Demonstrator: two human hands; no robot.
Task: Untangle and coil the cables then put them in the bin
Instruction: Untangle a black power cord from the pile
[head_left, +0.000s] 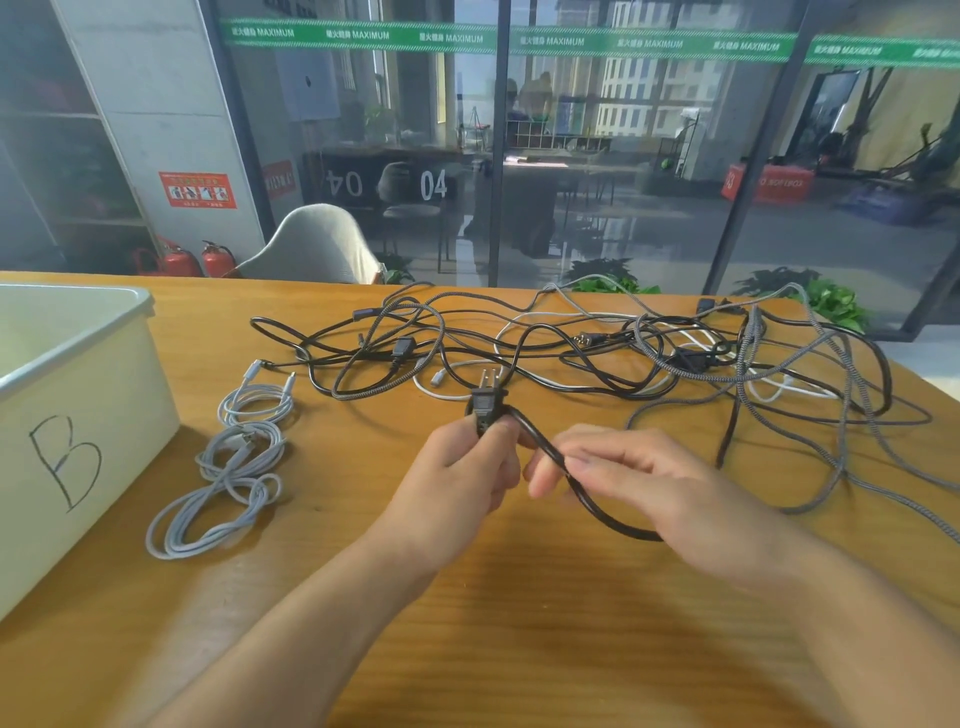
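My left hand (462, 467) grips a black power plug (487, 402) with its prongs pointing up and away. Its thick black cable (597, 506) runs down to the right, passes between the fingers of my right hand (639, 480) and goes under that palm. Behind both hands a tangle of black, grey braided and white cables (649, 358) spreads over the wooden table (519, 597). Two coiled grey cables (228, 478) lie to the left of my hands. The white bin (78, 395), marked with a letter B, stands at the table's left edge.
A chair back (317, 244) rises behind the table's far edge, in front of a glass wall. Green plants (831, 301) show at the far right corner. The tangle reaches the table's right edge.
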